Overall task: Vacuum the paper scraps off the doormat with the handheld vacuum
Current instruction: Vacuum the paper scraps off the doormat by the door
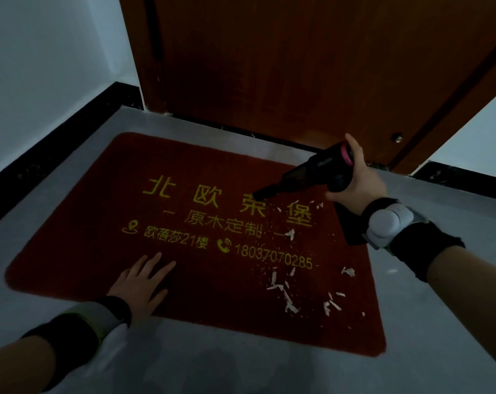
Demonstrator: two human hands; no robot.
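One red doormat (161,282) is laid on grey floor (241,371) before one wooden door (269,58); many paper scraps (286,291) are scattered right; one handheld vacuum (312,173) is gripped by the right hand (360,177), the left hand (140,282) is pressed flat, fingers apart

I saw the doormat (99,260) across the middle of the frame as a deep red, printed with yellow characters and a yellow phone number. The paper scraps (283,291) at its lower right were white, with finer white flecks scattered above them. The handheld vacuum (312,172) at right of centre was black with a bright pink ring near its rear end and small pale lettering on its side. Both wrists carried black bands; the right one (388,223) bore a white unit, the left (99,317) a grey strap edged in yellow-green. The door (283,66) at the top was reddish-brown wood. The floor (241,371) was grey, the walls (42,52) pale bluish-white, the skirting (56,137) black.
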